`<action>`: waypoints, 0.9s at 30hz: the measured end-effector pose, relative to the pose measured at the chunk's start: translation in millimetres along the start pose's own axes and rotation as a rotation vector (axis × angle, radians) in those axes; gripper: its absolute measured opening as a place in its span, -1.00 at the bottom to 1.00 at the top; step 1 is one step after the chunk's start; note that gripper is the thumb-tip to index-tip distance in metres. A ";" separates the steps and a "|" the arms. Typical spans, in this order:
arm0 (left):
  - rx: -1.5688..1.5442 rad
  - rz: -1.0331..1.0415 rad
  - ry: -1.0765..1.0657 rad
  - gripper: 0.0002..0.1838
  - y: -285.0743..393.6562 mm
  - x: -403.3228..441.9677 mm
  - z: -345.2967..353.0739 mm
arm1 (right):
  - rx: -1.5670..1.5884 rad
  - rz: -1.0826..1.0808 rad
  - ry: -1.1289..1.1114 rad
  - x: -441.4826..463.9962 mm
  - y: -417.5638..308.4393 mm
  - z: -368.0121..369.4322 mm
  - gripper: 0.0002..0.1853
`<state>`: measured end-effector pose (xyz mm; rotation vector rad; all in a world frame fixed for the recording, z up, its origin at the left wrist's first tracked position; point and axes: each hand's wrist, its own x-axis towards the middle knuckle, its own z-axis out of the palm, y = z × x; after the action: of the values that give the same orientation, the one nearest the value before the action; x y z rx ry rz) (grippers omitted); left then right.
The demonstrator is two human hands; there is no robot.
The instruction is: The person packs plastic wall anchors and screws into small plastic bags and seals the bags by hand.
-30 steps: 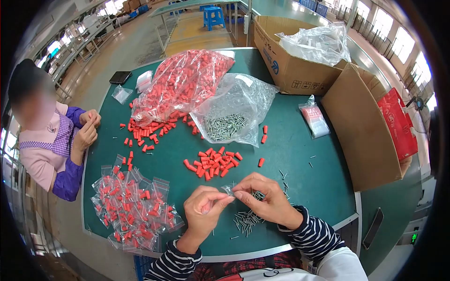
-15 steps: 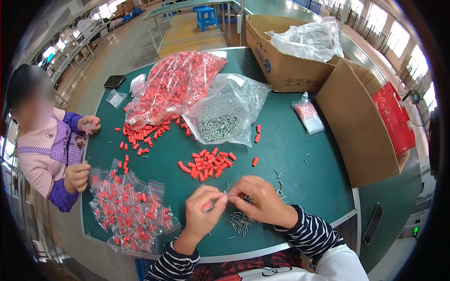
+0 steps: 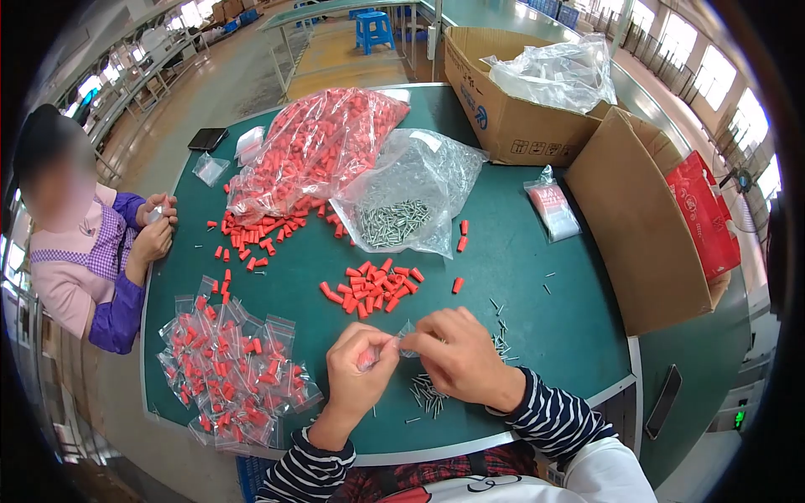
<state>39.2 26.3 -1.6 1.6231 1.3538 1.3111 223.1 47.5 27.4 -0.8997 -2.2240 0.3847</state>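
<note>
My left hand (image 3: 359, 369) is closed, with something reddish partly showing in the curled fingers. Its thumb and forefinger meet at a small clear bag (image 3: 407, 339). My right hand (image 3: 457, 352) pinches the other side of that bag. Loose screws (image 3: 430, 396) lie under and beside my right hand. Beyond my hands is a small pile of red caps (image 3: 371, 287). To the left lies a heap of filled small bags (image 3: 231, 369) with red caps inside.
A large bag of red caps (image 3: 323, 142) and a clear bag of screws (image 3: 402, 214) lie farther back. Cardboard boxes (image 3: 537, 126) stand at the right, near a packet (image 3: 552, 208). A co-worker (image 3: 92, 243) is at the left edge. A phone (image 3: 664, 402) lies at the right.
My right fingers have shifted on the small bag, which shows more between my hands. The co-worker's hands, apart half a second ago, are together again.
</note>
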 end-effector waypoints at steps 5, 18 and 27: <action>0.110 0.130 0.022 -0.94 2.7 0.4 0.3 | -0.232 0.000 -0.167 -4.7 -3.2 5.3 -0.74; 0.107 0.184 -0.223 -0.35 6.5 9.1 -10.6 | -0.043 -0.140 -0.274 8.1 8.5 -30.9 -0.68; 0.091 0.211 -0.149 -0.47 2.1 6.5 -5.3 | 0.170 -0.038 -0.248 17.8 11.9 -45.3 -0.65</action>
<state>34.6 31.4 3.7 1.9284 1.1943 1.2334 251.5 69.0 62.6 -0.7513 -2.3850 0.6884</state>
